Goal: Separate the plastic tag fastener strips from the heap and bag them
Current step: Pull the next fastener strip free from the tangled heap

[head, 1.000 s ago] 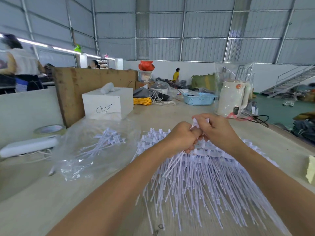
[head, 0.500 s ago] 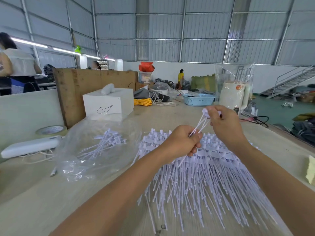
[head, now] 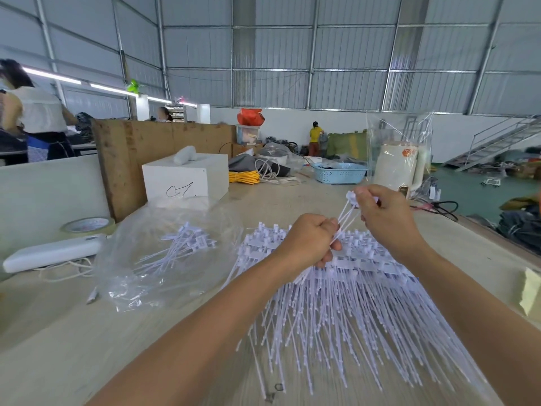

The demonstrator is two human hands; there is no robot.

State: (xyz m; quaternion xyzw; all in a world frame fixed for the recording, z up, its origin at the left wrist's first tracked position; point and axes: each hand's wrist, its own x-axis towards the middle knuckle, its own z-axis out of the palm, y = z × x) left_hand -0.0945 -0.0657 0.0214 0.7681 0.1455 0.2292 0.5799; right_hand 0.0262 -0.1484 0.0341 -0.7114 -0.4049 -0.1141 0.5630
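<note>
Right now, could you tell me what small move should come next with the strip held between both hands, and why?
Probably draw the thin white plastic fastener strip clear, then leftward to the clear plastic bag: the right hand pinches its head, the left hand grips its tails above the white heap.

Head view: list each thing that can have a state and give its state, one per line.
Left hand: curled, holding the strip's strands.
Right hand: raised, pinching the strip's head end.
Fastener strip: stretched between both hands, lifted off the heap.
Heap of strips: spread on the table, unbagged.
Clear bag: lying open-looking, some strips inside.
Tape roll: lying flat.
</note>
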